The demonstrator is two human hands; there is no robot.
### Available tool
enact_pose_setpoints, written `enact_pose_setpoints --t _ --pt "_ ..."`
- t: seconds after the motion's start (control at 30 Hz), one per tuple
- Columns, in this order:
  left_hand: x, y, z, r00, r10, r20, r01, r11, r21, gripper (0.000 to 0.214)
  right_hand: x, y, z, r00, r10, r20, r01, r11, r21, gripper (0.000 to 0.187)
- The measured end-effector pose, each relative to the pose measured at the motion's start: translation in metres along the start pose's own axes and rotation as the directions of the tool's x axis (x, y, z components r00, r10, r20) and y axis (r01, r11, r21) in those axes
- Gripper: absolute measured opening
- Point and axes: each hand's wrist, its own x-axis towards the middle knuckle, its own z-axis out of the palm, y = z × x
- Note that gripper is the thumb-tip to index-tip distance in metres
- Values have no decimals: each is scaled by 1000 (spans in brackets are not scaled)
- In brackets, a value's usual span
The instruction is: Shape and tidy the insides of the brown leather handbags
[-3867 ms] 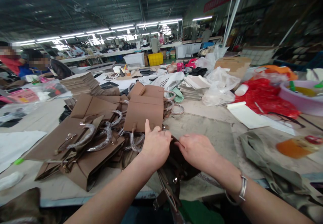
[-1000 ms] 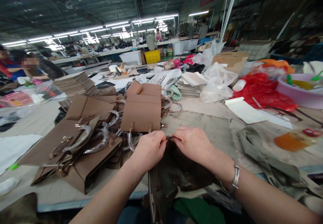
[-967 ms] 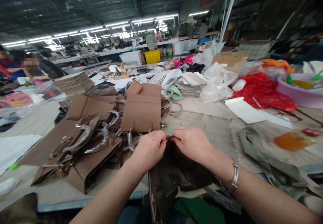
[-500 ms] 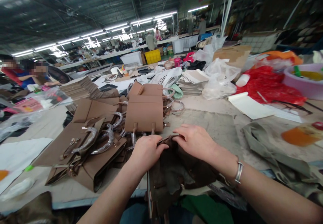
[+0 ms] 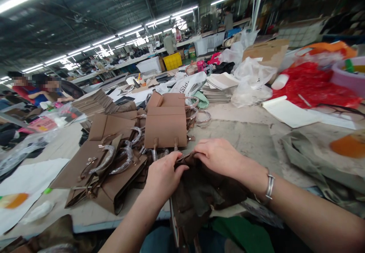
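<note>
A dark brown handbag (image 5: 196, 196) with its cloth-like inner side showing hangs at the table's front edge, above my lap. My left hand (image 5: 164, 173) pinches its upper rim between thumb and fingers. Close by on the same rim, my right hand (image 5: 218, 156) grips the folded edge, fingertips curled over it. Beyond my hands lies a brown handbag (image 5: 165, 127) with its handles toward me. More brown handbags (image 5: 114, 181) with plastic-wrapped handles are heaped to the left. The lower part of the held bag is partly lost in shadow.
Stacked brown panels (image 5: 95, 103) stand at the back left. A pile of pale sheets (image 5: 216, 87), clear plastic bags (image 5: 252, 82), a red plastic bag (image 5: 313, 86) and an open notebook (image 5: 291, 110) lie to the right. Grey-green cloth (image 5: 322, 169) drapes the right edge. Several people work farther off.
The view has swung slightly left, so the table things appear farther right. Both hands keep their hold on the bag's rim with hardly any shift.
</note>
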Motion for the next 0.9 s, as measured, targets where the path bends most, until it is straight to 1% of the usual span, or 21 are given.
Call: enact_pose_setpoints --t 0.1,0.2,0.23,0.3,0.33,0.37,0.47,0.53,0.73,0.9 --pt "4 -1 2 1000 24 -20 -23 1000 12 19 -2 -1 -2 1000 16 -12 -17 999 -35 18" --pt "9 -1 4 997 69 -41 -69 998 0 14 -4 -3 -3 999 -2 -40 2 1000 -9 15" --pt "9 -1 4 996 80 -38 -80 997 0 13 -3 -4 -3 999 -15 -47 15 1000 3 19" --pt "10 0 5 995 96 -34 -96 995 5 13 -1 -6 -4 998 -45 -40 45 999 11 33" --pt "10 0 5 994 103 -32 -102 995 8 14 1 -7 -4 998 -59 -23 59 998 4 36" --pt "10 0 6 994 109 -30 -109 994 11 14 3 -8 -5 997 -72 -2 72 997 -8 33" --pt "10 -1 7 992 128 -18 -128 992 19 15 9 -8 -3 994 -99 53 102 994 -42 17" --pt "11 -3 8 989 144 -16 -144 989 28 16 12 -7 -2 992 -107 61 110 993 -51 13" --pt "11 -5 10 982 185 -20 -184 981 54 19 12 -2 3 990 -131 51 133 990 -44 14" --pt "11 -4 9 979 202 7 -202 977 65 23 13 -1 3 988 -143 58 146 988 -59 17"
